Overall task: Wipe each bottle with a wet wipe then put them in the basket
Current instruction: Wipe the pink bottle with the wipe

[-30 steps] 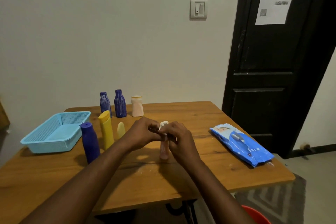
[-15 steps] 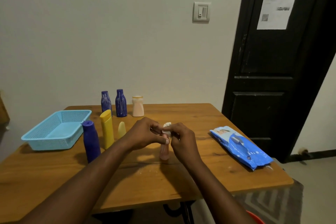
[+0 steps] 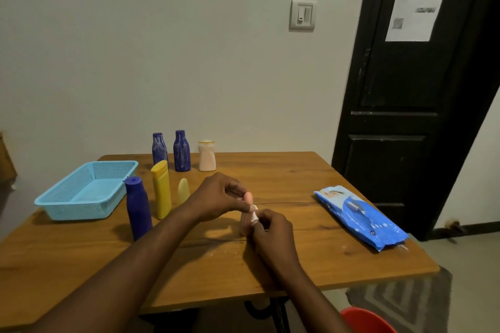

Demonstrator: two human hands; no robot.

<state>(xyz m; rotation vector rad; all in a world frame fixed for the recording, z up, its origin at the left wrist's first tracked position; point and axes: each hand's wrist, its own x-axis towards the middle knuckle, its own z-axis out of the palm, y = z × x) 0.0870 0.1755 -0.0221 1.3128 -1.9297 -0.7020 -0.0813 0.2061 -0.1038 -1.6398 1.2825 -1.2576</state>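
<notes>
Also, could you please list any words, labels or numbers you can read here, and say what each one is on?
Nothing here can be read.
Paper sheet on the black door: printed lines and pictures, too blurred to read.
Blue wipes pack: print too small and blurred to read.
Yellow bottle, dark blue bottle, pink bottle: no label shows.

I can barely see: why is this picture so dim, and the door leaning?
Head view: weak warm light, soft shadow left of the nearest dark blue plastic bottle on the brown wooden table; wide lens tilts the black panelled door; small pink bottle looks blurred.
</notes>
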